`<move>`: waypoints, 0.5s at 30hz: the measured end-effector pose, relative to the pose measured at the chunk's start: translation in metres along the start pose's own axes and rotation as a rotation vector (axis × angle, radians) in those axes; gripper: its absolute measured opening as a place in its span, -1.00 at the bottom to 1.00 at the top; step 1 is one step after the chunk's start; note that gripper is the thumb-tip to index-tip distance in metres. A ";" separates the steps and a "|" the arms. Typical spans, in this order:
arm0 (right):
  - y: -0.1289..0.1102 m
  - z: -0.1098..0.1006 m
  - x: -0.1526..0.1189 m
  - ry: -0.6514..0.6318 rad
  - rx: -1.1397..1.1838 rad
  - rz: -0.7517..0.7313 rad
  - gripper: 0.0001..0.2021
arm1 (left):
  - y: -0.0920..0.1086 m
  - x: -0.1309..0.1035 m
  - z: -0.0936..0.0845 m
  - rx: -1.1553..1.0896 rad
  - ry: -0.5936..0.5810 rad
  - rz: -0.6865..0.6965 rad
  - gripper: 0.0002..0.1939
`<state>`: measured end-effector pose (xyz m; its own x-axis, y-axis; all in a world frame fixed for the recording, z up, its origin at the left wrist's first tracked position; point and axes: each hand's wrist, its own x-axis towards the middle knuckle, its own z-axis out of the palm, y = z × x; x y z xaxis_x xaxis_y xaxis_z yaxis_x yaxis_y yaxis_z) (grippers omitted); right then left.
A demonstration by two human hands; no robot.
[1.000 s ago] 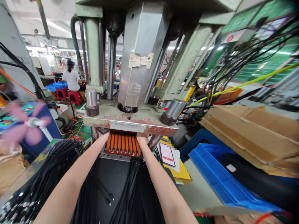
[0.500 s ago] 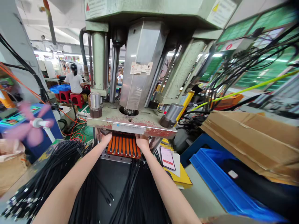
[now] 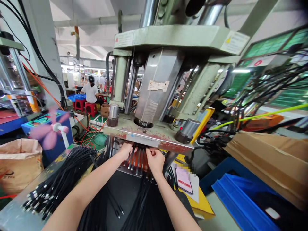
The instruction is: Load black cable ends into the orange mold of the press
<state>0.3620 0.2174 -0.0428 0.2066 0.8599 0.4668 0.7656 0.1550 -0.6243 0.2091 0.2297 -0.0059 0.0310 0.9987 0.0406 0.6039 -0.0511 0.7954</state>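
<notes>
Under the lower plate of a green press [image 3: 149, 136], both hands are at an orange fixture [image 3: 141, 160] crossed by several black cables with metal tips. My left hand [image 3: 127, 151] has its fingers closed on the black cables at the fixture's left side. My right hand [image 3: 155, 159] is at the right side, thumb and fingers pinched at the cables' upper ends; what lies between them is too small to name. A loose bundle of black cables [image 3: 141, 202] hangs below the fixture over a dark surface.
A large cable pile [image 3: 62, 179] lies on the left bench. A pink fan [image 3: 51, 128] stands behind it. On the right are a phone [image 3: 184, 179], a blue crate [image 3: 235, 202] and cardboard [image 3: 269, 166]. A person [image 3: 90, 91] sits in the background.
The view has shifted, so the press appears lower and further right. My hands have moved from the fixture's sides inward to the cables, which now stand raised and tilted over the fixture.
</notes>
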 end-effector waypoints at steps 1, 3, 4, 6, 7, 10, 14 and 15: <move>-0.001 -0.005 -0.010 0.019 0.163 -0.041 -0.66 | 0.002 -0.008 0.005 -0.057 -0.051 0.008 -0.35; -0.005 -0.016 -0.030 -0.038 0.507 -0.097 -0.62 | 0.004 -0.027 0.016 -0.257 -0.185 0.046 -0.36; -0.006 -0.021 -0.039 -0.090 0.635 -0.086 -0.61 | 0.005 -0.037 0.021 -0.405 -0.262 0.061 -0.46; -0.007 -0.031 -0.051 -0.094 0.761 0.016 -0.64 | 0.006 -0.056 0.028 -0.688 -0.423 0.066 -0.50; -0.005 -0.036 -0.056 -0.040 0.754 0.063 -0.67 | 0.006 -0.065 0.030 -0.769 -0.483 0.060 -0.45; 0.002 -0.051 -0.071 0.033 0.573 0.019 -0.75 | 0.006 -0.084 0.030 -0.643 -0.585 0.071 -0.38; 0.007 -0.068 -0.084 -0.030 0.335 -0.159 -0.85 | 0.010 -0.098 0.029 -0.502 -0.787 0.032 -0.30; 0.010 -0.072 -0.083 0.018 0.312 -0.130 -0.82 | 0.011 -0.101 0.028 -0.514 -0.836 -0.005 -0.27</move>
<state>0.3965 0.1120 -0.0428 0.1324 0.8147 0.5645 0.5637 0.4065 -0.7190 0.2356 0.1284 -0.0181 0.7030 0.6667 -0.2477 0.1919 0.1576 0.9687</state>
